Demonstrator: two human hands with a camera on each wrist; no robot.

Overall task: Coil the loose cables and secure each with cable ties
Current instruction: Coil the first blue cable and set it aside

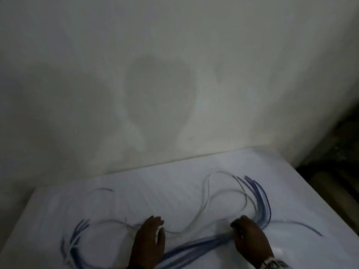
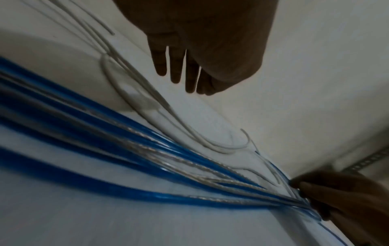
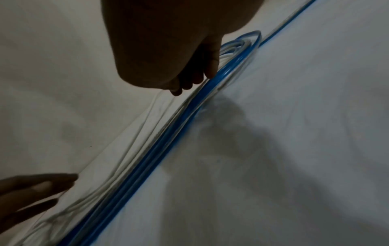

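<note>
**coilnewb:** so nearest the front edge of the white table (image 1: 291, 171), the blue cables (image 1: 194, 249) run in a flat bundle left to right, long axis roughly along that front edge, tilting a bit up toward the right; they bend into a loop past each hand. Both hands are down on the mess. Left hand (image 1: 149, 237) lies over the white cable (image 1: 225, 197), fingers look fairly straight in the wrist view, so I'd call it released, maybe just pressing; can't tell if it pinches anything. Right hand (image 1: 250, 235) has its fingers curled onto the blue strands where they turn, looks like it's grasping them.

**tiedown_tom:** ok; my worry is the two colours are interleaved; gather now and the white one probably gets dragged into the blue coil, and you'd tie both together.

**coilnewb:** farther back the white cable wanders in big loose curves toward the back edge, no clear direction; a blue tail (image 1: 303, 227) points off to the right edge.

**tiedown_tom:** that tail could snag or slide off the edge; also I see no cable ties anywhere, so a finished coil may spring open if you let go.
</note>
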